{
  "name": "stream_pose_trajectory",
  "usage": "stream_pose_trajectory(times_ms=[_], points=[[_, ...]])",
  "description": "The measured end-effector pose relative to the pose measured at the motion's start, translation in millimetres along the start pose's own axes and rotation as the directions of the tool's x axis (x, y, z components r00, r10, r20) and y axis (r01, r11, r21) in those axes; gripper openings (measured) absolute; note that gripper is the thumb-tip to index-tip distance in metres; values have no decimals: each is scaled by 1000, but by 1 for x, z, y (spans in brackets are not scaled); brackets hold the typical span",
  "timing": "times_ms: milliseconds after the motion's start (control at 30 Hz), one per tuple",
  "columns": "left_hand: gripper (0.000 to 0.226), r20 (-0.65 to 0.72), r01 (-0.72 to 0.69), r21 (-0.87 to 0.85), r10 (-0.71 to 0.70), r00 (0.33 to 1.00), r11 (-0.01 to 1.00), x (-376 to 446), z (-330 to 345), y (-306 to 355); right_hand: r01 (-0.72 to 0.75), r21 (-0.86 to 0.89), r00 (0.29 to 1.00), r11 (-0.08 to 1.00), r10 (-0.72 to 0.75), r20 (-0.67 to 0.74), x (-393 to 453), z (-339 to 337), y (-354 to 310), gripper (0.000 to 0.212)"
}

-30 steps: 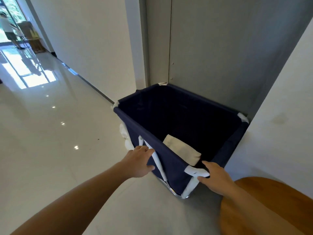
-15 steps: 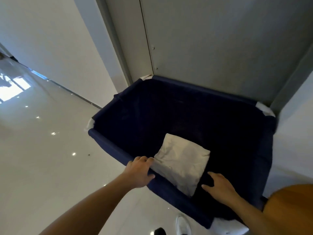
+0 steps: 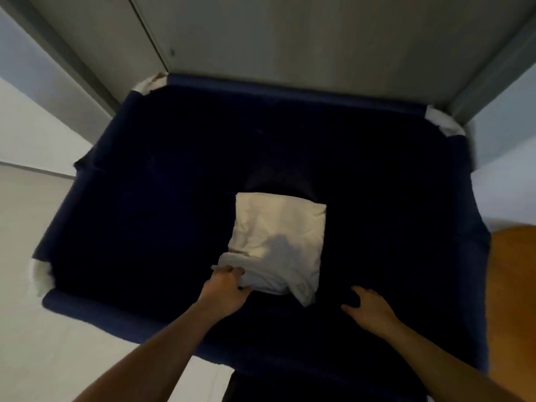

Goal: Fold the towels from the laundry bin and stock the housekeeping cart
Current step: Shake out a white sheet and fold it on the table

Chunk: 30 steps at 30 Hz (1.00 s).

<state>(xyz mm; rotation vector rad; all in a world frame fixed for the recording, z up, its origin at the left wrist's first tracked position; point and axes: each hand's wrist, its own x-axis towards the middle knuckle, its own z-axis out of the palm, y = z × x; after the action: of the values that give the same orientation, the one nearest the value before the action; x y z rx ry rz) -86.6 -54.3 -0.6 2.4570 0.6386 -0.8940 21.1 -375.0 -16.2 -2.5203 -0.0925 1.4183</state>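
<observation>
I look straight down into a dark blue fabric laundry bin point(image 3: 87, 175) with white corner pieces. A single white towel point(image 3: 278, 227) lies bundled on its dark bottom. My left hand point(image 3: 224, 288) reaches inside and grips the towel's near left edge, fingers curled into the cloth. My right hand point(image 3: 368, 307) is also inside the bin, to the right of the towel, fingers spread and apart from it. The frame is motion-blurred.
The bin stands against a grey wall panel point(image 3: 290, 36) in a corner. Pale glossy floor point(image 3: 34, 343) lies to the left. A round wooden surface point(image 3: 513, 285) shows at the right edge.
I have leaned over the bin. Both hands left the near rim and went down inside; the left hand took hold of the towel's edge.
</observation>
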Motion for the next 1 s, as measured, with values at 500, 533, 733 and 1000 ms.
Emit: stream_pose_trajectory(times_ms=[500, 533, 733, 1000], points=[[55, 434, 83, -131, -18, 901, 988, 174, 128, -36, -339, 252, 939, 906, 312, 141, 223, 87, -8, 60], [51, 433, 68, -132, -4, 901, 989, 187, 140, -35, -336, 263, 940, 904, 304, 154, 246, 95, -7, 56], [45, 432, 65, -161, 10, 902, 985, 252, 202, -27, -384, 369, 922, 847, 330, 202, 357, 143, 13, 24], [39, 351, 123, -259, -26, 936, 958, 286, 267, -20, -447, 672, 866, 591, 473, 161, 438, 187, 31, 70]])
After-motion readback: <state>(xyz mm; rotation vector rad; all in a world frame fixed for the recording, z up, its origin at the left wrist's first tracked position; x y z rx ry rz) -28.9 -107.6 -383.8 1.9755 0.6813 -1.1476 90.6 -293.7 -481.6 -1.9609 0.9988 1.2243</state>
